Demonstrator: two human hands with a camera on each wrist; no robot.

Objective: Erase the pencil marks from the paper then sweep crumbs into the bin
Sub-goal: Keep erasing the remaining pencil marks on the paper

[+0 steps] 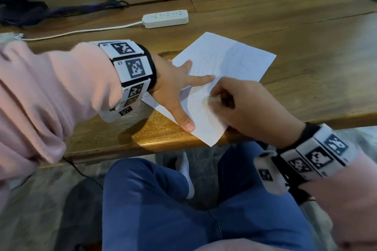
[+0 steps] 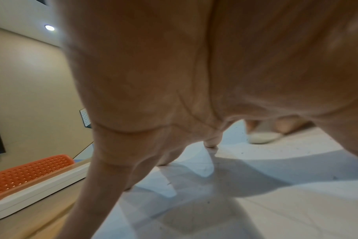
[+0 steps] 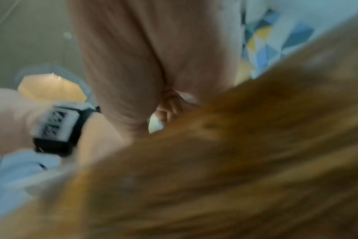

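Observation:
A white sheet of paper (image 1: pixel 228 61) with faint pencil lines lies askew on the wooden table (image 1: pixel 285 26), one corner hanging over the front edge. My left hand (image 1: pixel 177 87) presses flat on its left part, fingers spread and straight. My right hand (image 1: pixel 234 104) pinches a small pale eraser (image 1: pixel 213 100) and holds it against the paper just right of the left fingers. In the left wrist view the eraser (image 2: pixel 263 137) touches the paper (image 2: pixel 276 202) beyond my palm. The right wrist view is blurred; only my curled fingers (image 3: pixel 170 106) and the table edge show.
A white power strip (image 1: pixel 165 18) with its cord lies behind the paper. Dark cables and a monitor base (image 1: pixel 24 6) sit at the far left. An orange perforated panel (image 2: pixel 29 171) stands behind the strip. My blue-trousered legs (image 1: pixel 183 210) are under the table edge.

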